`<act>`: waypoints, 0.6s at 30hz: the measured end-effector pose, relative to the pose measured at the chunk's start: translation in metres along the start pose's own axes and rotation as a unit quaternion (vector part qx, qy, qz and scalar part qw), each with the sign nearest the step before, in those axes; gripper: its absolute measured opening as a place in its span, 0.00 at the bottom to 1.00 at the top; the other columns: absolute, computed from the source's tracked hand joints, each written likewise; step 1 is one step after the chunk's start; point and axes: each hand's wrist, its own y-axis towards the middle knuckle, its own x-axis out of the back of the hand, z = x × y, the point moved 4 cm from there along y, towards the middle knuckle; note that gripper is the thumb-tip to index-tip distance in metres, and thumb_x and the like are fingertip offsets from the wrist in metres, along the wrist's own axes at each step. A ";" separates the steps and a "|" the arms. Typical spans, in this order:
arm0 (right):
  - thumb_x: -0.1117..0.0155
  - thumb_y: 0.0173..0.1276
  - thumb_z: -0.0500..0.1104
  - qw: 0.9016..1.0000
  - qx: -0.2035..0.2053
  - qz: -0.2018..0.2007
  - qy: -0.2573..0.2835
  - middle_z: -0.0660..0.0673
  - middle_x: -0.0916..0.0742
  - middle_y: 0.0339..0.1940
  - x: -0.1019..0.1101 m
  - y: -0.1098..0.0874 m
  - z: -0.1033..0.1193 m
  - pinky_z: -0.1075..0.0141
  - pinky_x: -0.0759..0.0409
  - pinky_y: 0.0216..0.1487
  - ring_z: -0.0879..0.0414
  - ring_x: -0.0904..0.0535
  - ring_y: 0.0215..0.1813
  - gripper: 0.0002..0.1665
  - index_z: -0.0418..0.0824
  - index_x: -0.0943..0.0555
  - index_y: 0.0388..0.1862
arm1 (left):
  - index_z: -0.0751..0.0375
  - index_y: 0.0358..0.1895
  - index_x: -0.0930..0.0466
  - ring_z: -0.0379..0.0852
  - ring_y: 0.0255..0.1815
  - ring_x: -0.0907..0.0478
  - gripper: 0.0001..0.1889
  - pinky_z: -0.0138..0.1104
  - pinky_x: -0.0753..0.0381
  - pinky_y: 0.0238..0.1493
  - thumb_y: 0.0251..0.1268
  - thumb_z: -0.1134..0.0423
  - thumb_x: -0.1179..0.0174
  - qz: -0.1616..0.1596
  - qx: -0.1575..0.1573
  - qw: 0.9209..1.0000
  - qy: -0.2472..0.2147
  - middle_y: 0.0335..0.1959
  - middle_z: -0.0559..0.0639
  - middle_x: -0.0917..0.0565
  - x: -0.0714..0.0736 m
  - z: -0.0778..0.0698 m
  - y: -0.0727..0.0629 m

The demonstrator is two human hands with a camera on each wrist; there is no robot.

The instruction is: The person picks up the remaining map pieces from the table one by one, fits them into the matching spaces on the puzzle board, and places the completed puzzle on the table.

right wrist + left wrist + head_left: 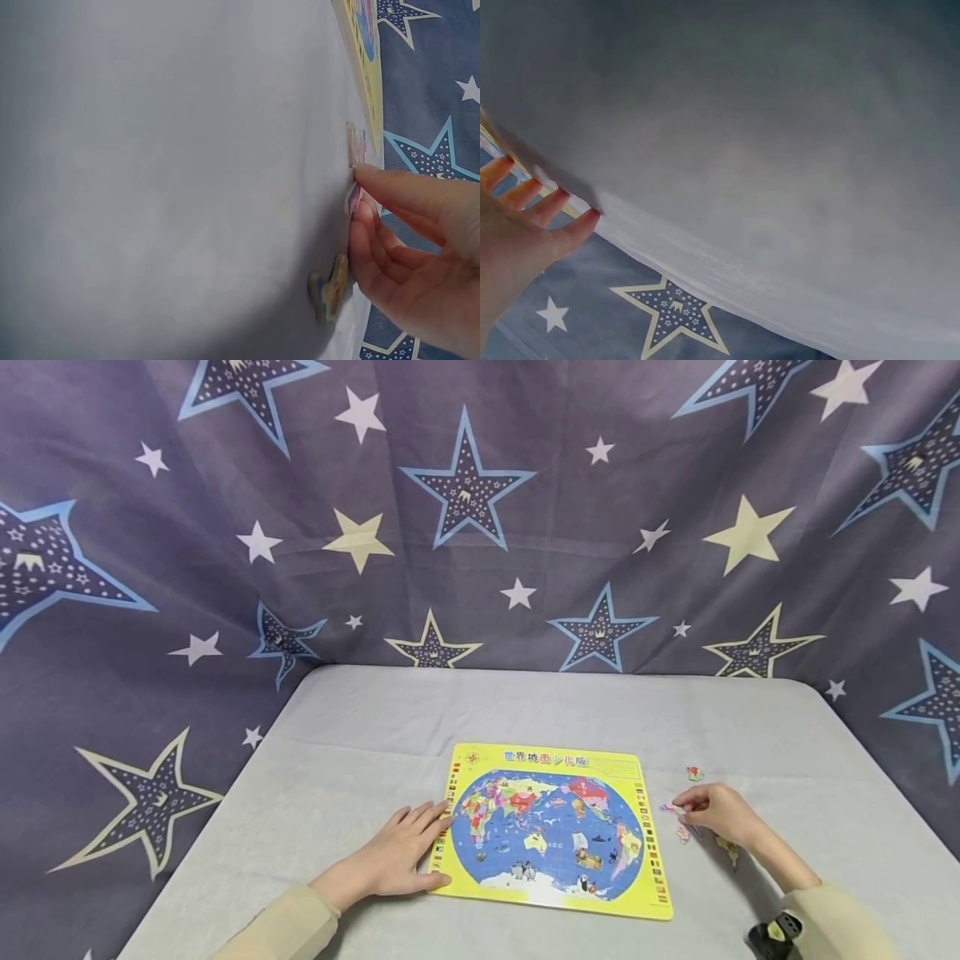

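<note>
A yellow-framed world map puzzle board (555,906) lies flat on the grey-covered table. My left hand (393,857) rests at its left edge, fingers spread and nearly straight, the fingertips touching the frame. To the right of the board, my right hand (723,814) pinches a small pink and purple puzzle piece (670,808) between thumb and fingers, low over the cloth. A pale pink piece (683,834) lies just beneath that hand. Farther back sits a red and green piece (695,773). A yellowish piece (330,289) lies below the fingers in the right wrist view, partly hidden by the hand in the head view.
The grey cloth (360,718) covers the tabletop. Behind and beside it hangs a dark curtain (510,568) with a star print. A black device (774,935) is strapped at the right wrist.
</note>
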 end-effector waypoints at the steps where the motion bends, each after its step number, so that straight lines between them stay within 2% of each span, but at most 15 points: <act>1: 0.37 0.50 0.31 1.000 0.001 -0.001 0.000 0.49 0.21 0.23 0.000 0.000 0.000 0.71 0.30 0.25 0.62 0.30 0.25 0.11 0.30 0.19 0.35 | 0.56 0.66 0.44 0.54 0.67 0.49 0.44 0.52 0.47 0.61 0.52 0.28 0.61 -0.001 0.000 1.000 0.001 0.68 0.52 0.46 0.000 0.000 0.000; 18: 0.38 0.50 0.30 0.999 -0.004 0.012 0.029 0.49 0.22 0.23 0.000 0.002 -0.001 0.72 0.31 0.24 0.61 0.31 0.25 0.09 0.29 0.20 0.33 | 0.57 0.66 0.44 0.54 0.67 0.48 0.44 0.52 0.47 0.60 0.53 0.29 0.60 -0.004 -0.002 1.000 0.000 0.68 0.53 0.45 0.001 -0.002 -0.001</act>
